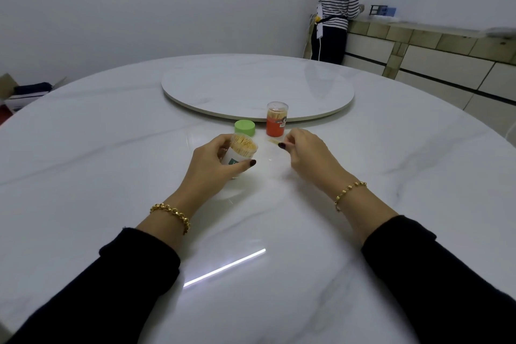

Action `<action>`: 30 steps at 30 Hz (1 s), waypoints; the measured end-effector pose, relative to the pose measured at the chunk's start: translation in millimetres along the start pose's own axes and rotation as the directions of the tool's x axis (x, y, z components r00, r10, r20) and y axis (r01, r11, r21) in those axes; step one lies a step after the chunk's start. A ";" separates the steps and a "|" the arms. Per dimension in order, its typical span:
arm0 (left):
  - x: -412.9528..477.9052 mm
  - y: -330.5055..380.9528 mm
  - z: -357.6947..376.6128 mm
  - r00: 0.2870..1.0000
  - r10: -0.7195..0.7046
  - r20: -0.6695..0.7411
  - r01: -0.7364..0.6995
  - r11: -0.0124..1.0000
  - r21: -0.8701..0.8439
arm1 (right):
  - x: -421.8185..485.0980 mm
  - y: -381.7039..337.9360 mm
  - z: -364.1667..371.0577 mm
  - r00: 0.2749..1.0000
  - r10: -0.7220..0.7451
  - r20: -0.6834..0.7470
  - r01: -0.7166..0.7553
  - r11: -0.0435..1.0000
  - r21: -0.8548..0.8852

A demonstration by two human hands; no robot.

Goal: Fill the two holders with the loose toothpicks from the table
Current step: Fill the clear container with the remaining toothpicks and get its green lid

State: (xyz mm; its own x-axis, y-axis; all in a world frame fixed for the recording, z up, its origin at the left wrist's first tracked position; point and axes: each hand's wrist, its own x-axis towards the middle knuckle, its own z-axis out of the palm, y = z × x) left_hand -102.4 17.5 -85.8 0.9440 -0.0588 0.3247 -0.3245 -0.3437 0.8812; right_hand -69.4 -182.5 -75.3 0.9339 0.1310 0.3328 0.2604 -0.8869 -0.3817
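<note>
My left hand (215, 160) grips an open clear holder (242, 149) with a white and green label, tilted toward me and packed with toothpicks. Its green lid (245, 127) lies on the table just behind it. A second clear holder (277, 119) with an orange label stands upright behind my right hand, full of toothpicks, with a clear cap on top. My right hand (305, 152) rests on the white table (111, 176), its fingertips pinched on a few loose toothpicks (274, 142) lying flat in front of the orange holder.
A large round turntable (257, 84) sits on the table behind the holders. A person in a striped top (336, 8) stands at a counter (432, 36) at the far right. A cardboard box (25, 89) lies past the table's left edge.
</note>
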 end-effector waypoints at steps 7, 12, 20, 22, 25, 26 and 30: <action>0.0 0.2 3.3 0.999 0.050 0.007 -0.050 0.997 0.051 | -10.6 -21.9 -4.9 0.996 -0.063 0.069 0.056 0.993 0.104; 0.3 -0.9 4.8 0.993 0.115 0.027 -0.118 0.987 0.111 | -11.3 -24.0 -7.9 0.988 -0.148 -0.043 0.150 0.988 0.046; -1.5 0.3 10.0 0.979 0.191 0.065 -0.198 0.970 0.140 | -14.1 -31.8 -6.6 0.917 -0.300 -0.263 0.336 0.936 0.103; -1.8 0.0 10.5 0.979 0.195 0.067 -0.203 0.970 0.137 | -13.5 -31.9 -5.3 0.913 -0.315 -0.260 0.348 0.933 0.091; -2.3 0.3 11.4 0.976 0.199 0.084 -0.209 0.968 0.138 | -13.3 -32.6 -1.8 0.908 -0.337 -0.250 0.364 0.929 0.068; -2.5 0.6 12.0 0.976 0.198 0.091 -0.209 0.968 0.138 | -13.4 -32.9 -0.2 0.904 -0.349 -0.248 0.374 0.926 0.060; -3.3 1.6 12.7 0.983 0.167 0.080 -0.175 0.979 0.101 | -13.4 -33.0 2.8 0.888 -0.369 -0.274 0.407 0.908 0.096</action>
State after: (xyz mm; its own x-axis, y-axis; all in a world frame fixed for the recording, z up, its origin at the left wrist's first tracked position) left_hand -105.3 5.2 -89.9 0.8780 -0.1902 0.4392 -0.4770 -0.4211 0.7714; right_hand -89.8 -153.7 -69.5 0.6661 0.3224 0.6726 0.6401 -0.7099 -0.2937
